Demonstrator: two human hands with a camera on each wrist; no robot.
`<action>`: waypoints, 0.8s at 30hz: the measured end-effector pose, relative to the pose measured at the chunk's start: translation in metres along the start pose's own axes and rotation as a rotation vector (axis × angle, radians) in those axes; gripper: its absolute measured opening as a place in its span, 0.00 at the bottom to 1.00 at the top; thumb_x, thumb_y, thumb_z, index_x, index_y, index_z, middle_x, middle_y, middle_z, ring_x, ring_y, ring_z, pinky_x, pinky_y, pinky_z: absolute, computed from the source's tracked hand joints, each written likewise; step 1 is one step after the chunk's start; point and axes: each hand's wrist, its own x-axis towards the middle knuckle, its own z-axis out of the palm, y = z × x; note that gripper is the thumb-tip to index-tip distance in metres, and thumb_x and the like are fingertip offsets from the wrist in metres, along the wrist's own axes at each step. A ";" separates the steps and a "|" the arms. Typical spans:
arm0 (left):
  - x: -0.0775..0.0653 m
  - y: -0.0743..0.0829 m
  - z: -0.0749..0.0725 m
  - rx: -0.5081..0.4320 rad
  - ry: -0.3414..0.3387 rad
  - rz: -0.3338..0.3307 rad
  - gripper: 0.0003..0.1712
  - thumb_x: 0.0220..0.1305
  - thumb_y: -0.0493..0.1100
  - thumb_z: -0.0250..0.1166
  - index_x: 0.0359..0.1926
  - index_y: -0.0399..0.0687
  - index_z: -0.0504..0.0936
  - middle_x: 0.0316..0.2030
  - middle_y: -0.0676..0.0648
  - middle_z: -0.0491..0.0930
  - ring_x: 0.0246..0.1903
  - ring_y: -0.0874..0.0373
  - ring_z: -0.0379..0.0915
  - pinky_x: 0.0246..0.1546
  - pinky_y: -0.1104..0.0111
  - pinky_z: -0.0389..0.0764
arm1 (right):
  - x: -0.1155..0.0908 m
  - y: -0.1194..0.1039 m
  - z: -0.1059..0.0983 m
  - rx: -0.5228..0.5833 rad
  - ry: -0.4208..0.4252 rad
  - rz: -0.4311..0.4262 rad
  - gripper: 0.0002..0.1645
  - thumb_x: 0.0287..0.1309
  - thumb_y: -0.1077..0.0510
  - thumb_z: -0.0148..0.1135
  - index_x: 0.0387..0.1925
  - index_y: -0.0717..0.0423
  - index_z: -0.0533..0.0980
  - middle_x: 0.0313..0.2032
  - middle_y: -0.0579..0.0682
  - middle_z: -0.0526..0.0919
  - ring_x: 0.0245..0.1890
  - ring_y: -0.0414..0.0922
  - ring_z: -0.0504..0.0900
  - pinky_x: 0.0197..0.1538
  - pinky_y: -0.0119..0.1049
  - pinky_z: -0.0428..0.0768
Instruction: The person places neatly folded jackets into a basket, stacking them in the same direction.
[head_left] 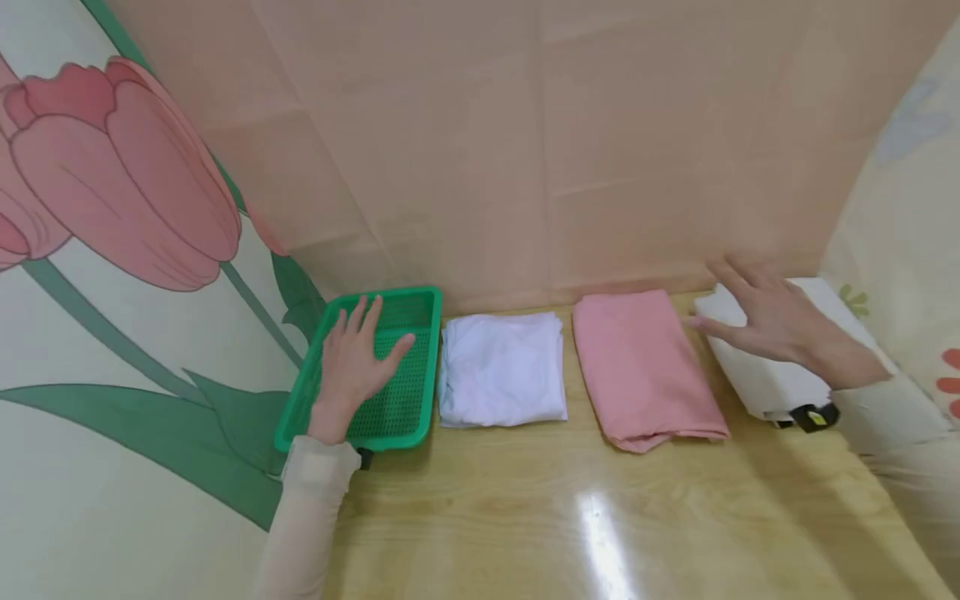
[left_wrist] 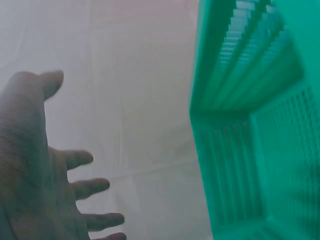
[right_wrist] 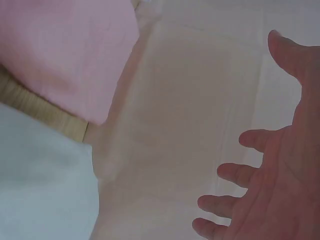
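Spread over the green plastic basket (head_left: pixel 431 367) is my left hand (head_left: pixel 354 367), fingers apart and holding nothing. In the left wrist view the basket (left_wrist: pixel 205 150) stands a gap away from that hand (left_wrist: pixel 45 165). My right hand (head_left: pixel 776 321) hovers over a white folded cloth (head_left: pixel 780 383) at the right, its fingers extended and nothing held. Left of it lies a pink folded cloth (head_left: pixel 645 367). Between basket and pink cloth sits a pale lavender-white folded cloth (head_left: pixel 502 371). The right wrist view shows the right hand (right_wrist: pixel 265 185) apart from the pink and white cloths.
A wooden table (head_left: pixel 487 508) carries the basket and cloths in a row. Behind them hangs a beige-pink sheet (head_left: pixel 540 167). A wall covering with large tulips (head_left: pixel 135 167) borders the left side, and a flower-patterned one (head_left: pixel 900 225) stands at the right.
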 end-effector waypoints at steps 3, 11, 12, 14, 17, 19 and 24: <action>-0.004 0.006 0.005 -0.035 0.004 -0.001 0.55 0.71 0.78 0.53 0.85 0.50 0.56 0.83 0.36 0.57 0.78 0.26 0.55 0.69 0.27 0.62 | -0.002 -0.009 0.008 0.095 -0.045 0.009 0.61 0.70 0.34 0.64 0.88 0.43 0.40 0.86 0.63 0.38 0.77 0.80 0.51 0.66 0.82 0.58; -0.011 0.023 0.015 -0.109 0.010 -0.013 0.49 0.75 0.70 0.58 0.85 0.51 0.57 0.82 0.37 0.58 0.77 0.30 0.58 0.68 0.28 0.66 | -0.003 -0.030 0.032 0.317 -0.082 -0.055 0.56 0.73 0.41 0.65 0.88 0.39 0.42 0.86 0.60 0.39 0.84 0.69 0.41 0.70 0.82 0.52; -0.011 0.024 0.017 -0.115 0.012 -0.010 0.48 0.75 0.69 0.58 0.85 0.51 0.58 0.82 0.37 0.58 0.77 0.30 0.59 0.68 0.29 0.66 | -0.003 -0.033 0.035 0.331 -0.079 -0.064 0.56 0.73 0.41 0.65 0.88 0.38 0.42 0.86 0.60 0.40 0.83 0.70 0.42 0.70 0.82 0.52; -0.011 0.027 0.019 -0.126 0.019 -0.005 0.47 0.77 0.68 0.57 0.84 0.50 0.59 0.82 0.37 0.59 0.76 0.30 0.60 0.69 0.30 0.67 | -0.002 -0.038 0.040 0.346 -0.067 -0.081 0.55 0.73 0.41 0.65 0.87 0.38 0.43 0.86 0.60 0.43 0.83 0.71 0.45 0.70 0.82 0.53; -0.011 0.032 0.022 -0.136 0.028 0.002 0.45 0.78 0.66 0.57 0.84 0.49 0.60 0.81 0.37 0.61 0.76 0.31 0.61 0.69 0.31 0.68 | 0.000 -0.045 0.046 0.358 -0.061 -0.075 0.55 0.74 0.40 0.64 0.88 0.39 0.43 0.86 0.61 0.45 0.82 0.71 0.48 0.70 0.81 0.54; -0.011 0.035 0.023 -0.149 0.030 0.002 0.44 0.78 0.65 0.57 0.84 0.48 0.60 0.81 0.37 0.61 0.76 0.31 0.62 0.68 0.32 0.68 | 0.001 -0.047 0.051 0.357 -0.066 -0.066 0.54 0.75 0.40 0.63 0.88 0.43 0.44 0.85 0.63 0.45 0.82 0.72 0.48 0.71 0.81 0.54; -0.010 0.045 0.029 -0.170 0.021 0.011 0.43 0.78 0.64 0.58 0.84 0.49 0.61 0.80 0.37 0.62 0.74 0.30 0.64 0.66 0.33 0.71 | 0.002 -0.056 0.058 0.363 -0.076 -0.065 0.52 0.75 0.43 0.63 0.86 0.54 0.48 0.83 0.69 0.48 0.81 0.73 0.49 0.72 0.79 0.54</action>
